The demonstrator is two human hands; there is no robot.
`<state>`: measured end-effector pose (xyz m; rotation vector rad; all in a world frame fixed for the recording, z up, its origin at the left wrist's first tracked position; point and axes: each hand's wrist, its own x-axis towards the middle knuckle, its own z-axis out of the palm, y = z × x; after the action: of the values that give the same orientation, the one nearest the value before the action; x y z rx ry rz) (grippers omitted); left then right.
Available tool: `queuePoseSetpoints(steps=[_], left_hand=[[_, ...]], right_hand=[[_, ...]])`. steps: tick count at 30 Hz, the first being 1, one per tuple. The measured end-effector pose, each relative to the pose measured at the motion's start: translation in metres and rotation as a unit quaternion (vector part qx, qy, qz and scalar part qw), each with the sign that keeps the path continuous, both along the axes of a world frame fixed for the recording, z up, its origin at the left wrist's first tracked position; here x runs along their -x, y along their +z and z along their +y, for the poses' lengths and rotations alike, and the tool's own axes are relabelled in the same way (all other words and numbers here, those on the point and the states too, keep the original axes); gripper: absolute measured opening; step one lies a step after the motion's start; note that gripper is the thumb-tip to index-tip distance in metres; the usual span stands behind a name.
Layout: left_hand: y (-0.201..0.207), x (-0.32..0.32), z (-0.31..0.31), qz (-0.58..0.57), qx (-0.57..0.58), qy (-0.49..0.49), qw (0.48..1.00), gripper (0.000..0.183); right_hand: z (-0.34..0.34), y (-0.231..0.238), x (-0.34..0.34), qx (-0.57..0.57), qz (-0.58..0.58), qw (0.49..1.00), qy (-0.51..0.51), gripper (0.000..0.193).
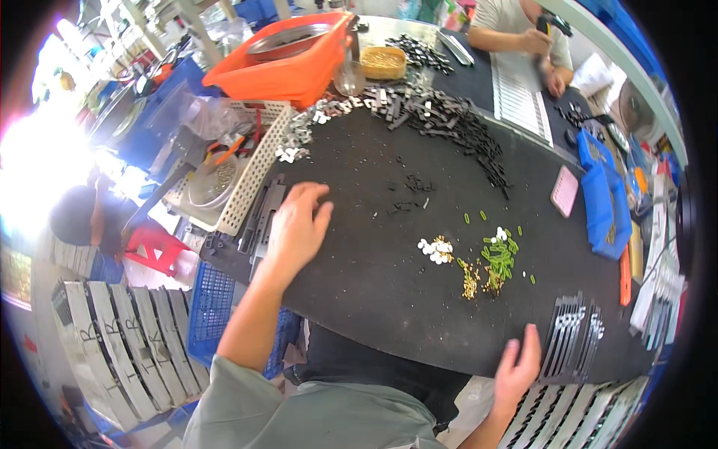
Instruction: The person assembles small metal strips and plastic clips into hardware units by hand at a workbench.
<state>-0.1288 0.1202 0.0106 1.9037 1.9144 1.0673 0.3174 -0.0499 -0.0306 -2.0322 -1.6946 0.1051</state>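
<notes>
My left hand (pixel 294 230) is at the table's left side, fingers apart and holding nothing I can see. Beside it lie long dark and grey metal bars (pixel 263 213), partly covered by the hand. My right hand (pixel 517 368) is at the front edge, thumb and fingers apart, nothing visible in them. Just right of it a row of thin dark strips with silvery parts (pixel 572 333) lies side by side. Between the hands are small piles of green oblong rings (pixel 499 258), white round pieces (pixel 436 250) and tiny brass-coloured parts (pixel 470 280).
Black parts (pixel 441 120) are heaped along the back of the black table (pixel 359 239). An orange tub (pixel 280 63) and a cream basket (pixel 250 176) stand left. Blue bins (pixel 604 202) and a pink phone-like slab (pixel 565 191) are right. A co-worker's hand (pixel 537 43) grips a tool.
</notes>
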Motion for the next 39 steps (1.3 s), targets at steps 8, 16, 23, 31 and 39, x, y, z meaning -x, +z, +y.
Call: queuePoseSetpoints(steps=[8,16,23,31,39], left_hand=[[-0.037,0.085,0.132,0.408,0.021,0.034,0.912,0.019],[0.009,-0.019,0.042,-0.081,0.028,-0.105,0.991,0.016],[0.018,-0.129,-0.092,-0.286,0.127,-0.312,0.897,0.023],[-0.026,-0.086,0.018,-0.023,0.038,-0.103,0.994,0.039],[-0.044,-0.085,0.028,0.053,-0.008,-0.087,0.995,0.017]], right_hand=[[0.015,0.023,0.027,0.128,-0.075,0.987,0.066,0.06],[0.021,0.036,0.054,0.014,0.088,0.994,0.057,0.051],[0.029,0.023,0.138,0.046,0.603,0.774,0.187,0.037],[0.006,0.02,0.101,0.033,0.684,0.728,0.026,0.021],[-0.017,0.015,0.098,0.014,0.688,0.725,-0.004,0.02]])
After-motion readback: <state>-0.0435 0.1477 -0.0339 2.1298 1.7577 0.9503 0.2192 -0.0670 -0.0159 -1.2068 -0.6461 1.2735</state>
